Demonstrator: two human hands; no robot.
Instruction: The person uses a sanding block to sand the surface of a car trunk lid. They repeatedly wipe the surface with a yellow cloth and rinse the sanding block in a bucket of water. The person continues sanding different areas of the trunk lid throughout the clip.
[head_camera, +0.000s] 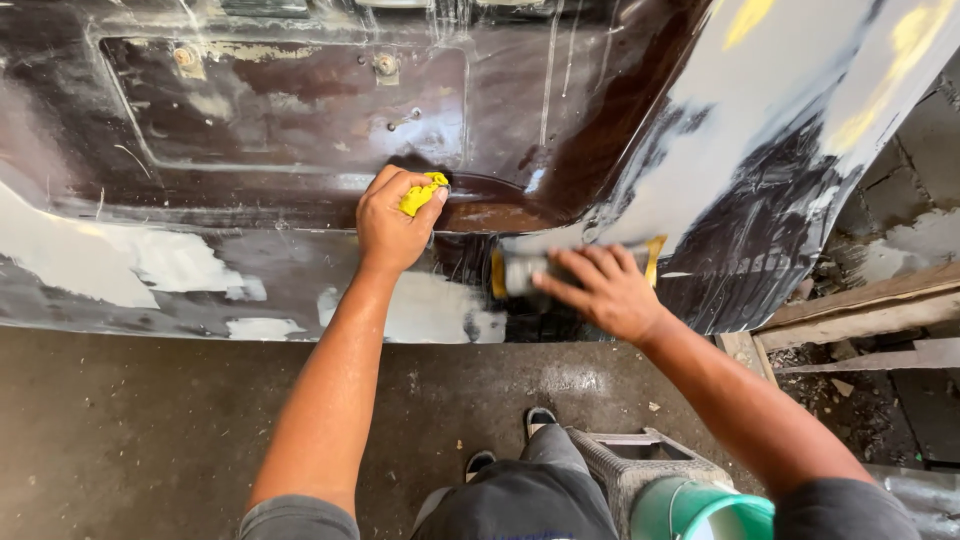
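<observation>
A wet, dark brown car body panel (300, 120) with white filler patches fills the upper view. My left hand (392, 222) presses a wad of yellow cloth (422, 192) against the panel near its recessed plate area. Lower and to the right, my right hand (602, 290) lies flat over a sanding block (520, 270) with yellow ends, pressed on the panel's lower edge. The block looks blurred.
A green bucket (700, 508) stands on a grey stool (640, 462) by my right knee. Wooden boards (860, 310) and rubble lie at the right. Below me is a wet concrete floor (130, 430), with my feet (538, 420) near the panel.
</observation>
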